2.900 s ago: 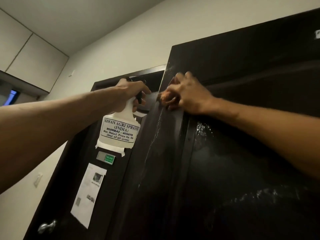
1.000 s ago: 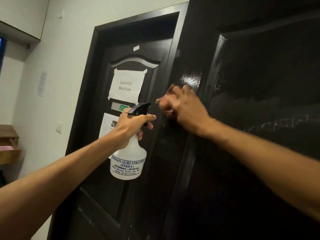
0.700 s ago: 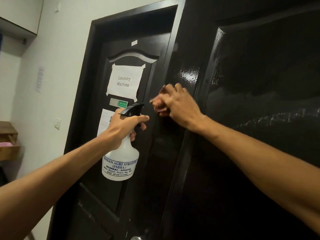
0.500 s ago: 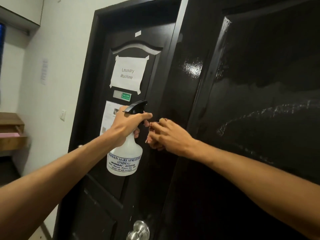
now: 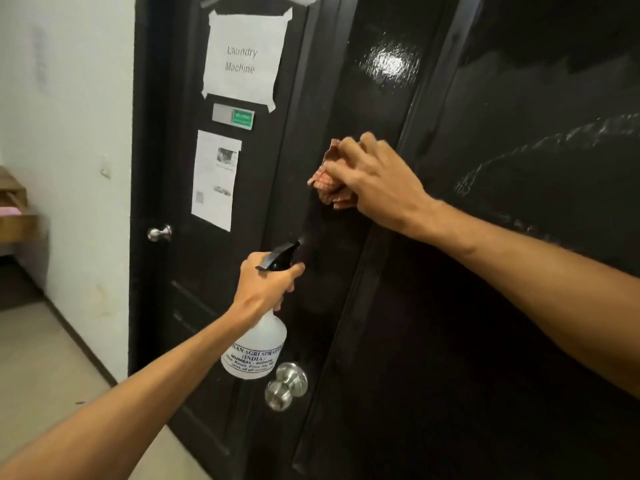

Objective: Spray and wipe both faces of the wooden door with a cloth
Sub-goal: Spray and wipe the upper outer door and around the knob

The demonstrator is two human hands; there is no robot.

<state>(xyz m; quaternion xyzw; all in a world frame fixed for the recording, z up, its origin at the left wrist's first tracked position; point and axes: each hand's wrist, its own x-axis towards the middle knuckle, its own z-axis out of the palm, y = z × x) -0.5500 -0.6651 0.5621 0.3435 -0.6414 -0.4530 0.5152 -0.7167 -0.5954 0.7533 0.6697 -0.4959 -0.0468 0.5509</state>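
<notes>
The dark glossy wooden door [image 5: 485, 306] fills the right of the view, standing open with its edge toward me. Wet streaks shine on its panel. My right hand [image 5: 374, 181] presses a crumpled orange checked cloth [image 5: 329, 181] against the door's left stile. Lower down, my left hand [image 5: 266, 282] grips a white spray bottle [image 5: 256, 348] by its black trigger head, nozzle pointing at the door just below the cloth. A silver round knob [image 5: 285, 386] sits on the door edge under the bottle.
Behind stands a second dark door [image 5: 180, 271] with a "Laundry Machine" paper sign [image 5: 242, 60], another paper sheet [image 5: 214, 178] and a silver knob [image 5: 159, 233]. A white wall [image 5: 69, 133], a wooden shelf [image 5: 14, 209] and beige floor [image 5: 41, 358] lie to the left.
The view has tilted down, and the door knob has come into view. My left hand lowered the spray bottle below the cloth hand. My right hand stays on the door's left stile with the cloth, now more exposed.
</notes>
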